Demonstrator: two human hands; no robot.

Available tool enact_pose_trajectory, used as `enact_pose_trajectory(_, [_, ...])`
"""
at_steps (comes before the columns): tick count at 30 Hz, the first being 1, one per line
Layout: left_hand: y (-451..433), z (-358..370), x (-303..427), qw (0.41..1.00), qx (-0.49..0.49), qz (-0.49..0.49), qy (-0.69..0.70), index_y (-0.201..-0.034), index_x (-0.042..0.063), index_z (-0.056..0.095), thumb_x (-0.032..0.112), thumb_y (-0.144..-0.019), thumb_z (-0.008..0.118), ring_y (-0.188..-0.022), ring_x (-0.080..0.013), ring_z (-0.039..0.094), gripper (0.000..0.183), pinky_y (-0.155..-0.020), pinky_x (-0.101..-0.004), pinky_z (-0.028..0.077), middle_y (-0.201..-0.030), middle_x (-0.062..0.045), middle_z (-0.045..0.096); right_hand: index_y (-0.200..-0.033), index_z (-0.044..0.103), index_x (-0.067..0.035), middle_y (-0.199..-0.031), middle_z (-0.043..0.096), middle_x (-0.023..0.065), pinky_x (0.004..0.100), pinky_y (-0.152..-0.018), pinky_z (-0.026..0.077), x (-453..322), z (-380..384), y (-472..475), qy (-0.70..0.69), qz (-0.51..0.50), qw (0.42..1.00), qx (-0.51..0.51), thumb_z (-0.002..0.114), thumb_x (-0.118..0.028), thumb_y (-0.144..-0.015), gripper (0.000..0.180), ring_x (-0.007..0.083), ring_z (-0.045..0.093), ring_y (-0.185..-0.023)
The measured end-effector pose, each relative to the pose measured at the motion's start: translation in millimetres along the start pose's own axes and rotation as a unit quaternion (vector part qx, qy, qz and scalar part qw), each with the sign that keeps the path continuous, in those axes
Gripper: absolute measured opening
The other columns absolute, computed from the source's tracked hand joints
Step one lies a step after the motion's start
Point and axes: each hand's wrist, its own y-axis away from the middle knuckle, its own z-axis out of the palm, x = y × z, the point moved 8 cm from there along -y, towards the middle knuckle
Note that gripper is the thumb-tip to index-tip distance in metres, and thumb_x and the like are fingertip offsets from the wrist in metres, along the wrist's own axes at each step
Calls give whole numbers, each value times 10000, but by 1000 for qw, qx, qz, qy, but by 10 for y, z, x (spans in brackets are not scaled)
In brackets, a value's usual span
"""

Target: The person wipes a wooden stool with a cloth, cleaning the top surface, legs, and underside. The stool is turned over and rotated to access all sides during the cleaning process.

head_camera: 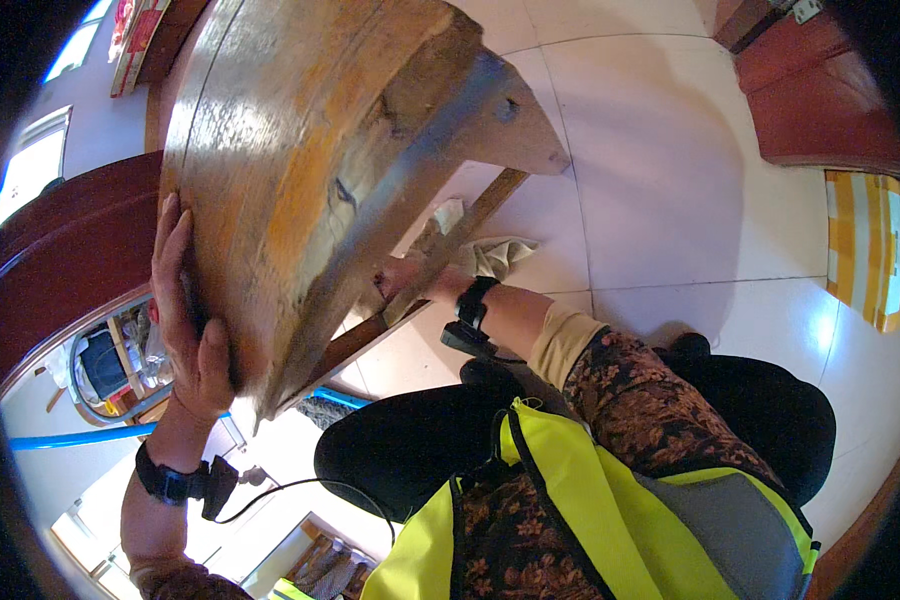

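Note:
A worn wooden table or bench is tilted up in front of me, its polished top facing left and its rough edge and frame facing right. My left hand grips the near left rim of the top, fingers laid along the wood. My right hand reaches in among the wooden bars of the frame, which partly cover its fingers. A pale cloth shows right beside that hand; whether the fingers hold it is hidden. Each wrist wears a black strap with a small device.
Pale floor tiles stretch to the right. A red-brown wooden furniture piece and a carton with yellow tape stand there. At left is a dark red curved wooden piece, with a blue bar below. A black cable hangs from the left wrist device.

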Motion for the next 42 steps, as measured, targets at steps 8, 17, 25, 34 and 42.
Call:
enact_pose_trajectory(8, [9, -8, 32, 999, 23, -19, -36, -1516, 48, 373, 541, -970, 401, -1487, -359, 272, 737, -1215, -471, 190, -1597, -196, 305, -1029, 703, -48, -1002, 719, 123, 377, -892, 511, -825, -770, 897, 325, 111, 935, 94, 637, -256, -932, 238, 245, 667, -951])
enact_pose_trajectory(17, [131, -65, 103, 961, 14, -47, -273, -1492, 91, 434, 404, -1021, 405, -1495, -344, 261, 566, -1221, -454, 155, -1577, -166, 357, -1322, 571, -49, -1263, 660, 143, 492, -1027, 480, -1808, -932, 1602, -460, -175, 829, 264, 407, -437, -1040, 507, 321, 629, -1137])
enact_pose_trajectory(25, [1413, 120, -668, 737, 273, -468, 403, -1457, 98, 472, 346, -1051, 469, -1371, -257, 469, 476, -1152, -430, 357, -1449, -112, 527, -1271, 597, -67, -1253, 663, 120, 475, -955, 495, -2048, -773, 1660, -481, -194, 804, 291, 411, -415, -1036, 459, 298, 636, -1050])
enact_pose_trajectory(34, [1222, 174, -1005, 775, 231, -474, 349, -1381, 16, 500, 434, -1046, 471, -1124, -215, 587, 536, -976, -338, 459, -1250, -116, 606, -1314, 586, -113, -1310, 631, 76, 519, -1039, 439, -1703, -522, 1787, -502, -164, 788, 317, 419, -459, -1026, 481, 311, 574, -1192])
enact_pose_trajectory(42, [1075, 95, -1402, 829, 225, -427, 282, -1415, 30, 477, 455, -1060, 426, -1163, -223, 547, 556, -1006, -349, 434, -1315, -139, 562, -1369, 532, -126, -1398, 571, 63, 532, -1125, 373, -1542, -332, 1731, -482, -159, 822, 257, 409, -518, -1023, 536, 300, 515, -1301])
